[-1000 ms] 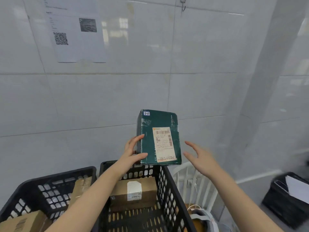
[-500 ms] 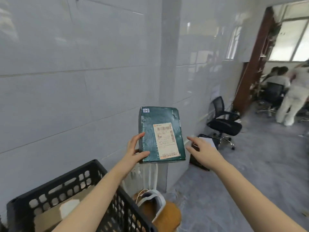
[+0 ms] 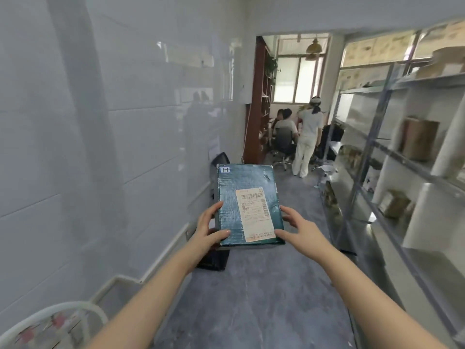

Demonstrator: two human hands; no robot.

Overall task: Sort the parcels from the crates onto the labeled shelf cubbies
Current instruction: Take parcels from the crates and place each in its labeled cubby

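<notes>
A dark green parcel with a white shipping label and a small "H" sticker at its top left corner is held up in front of me. My left hand grips its lower left edge, thumb on the front face. My right hand holds the lower right edge with the thumb at the bottom corner. A metal shelf unit with white dividers runs along the right side, with brown parcels in some cubbies.
A white tiled wall runs along the left. A black bin stands on the grey floor below the parcel. A white rounded frame is at the bottom left. Two people are far down the aisle near office chairs.
My view has swung right, away from the black crates, to the aisle and shelves. My right hand has closed in and taken hold of the parcel's right edge.
</notes>
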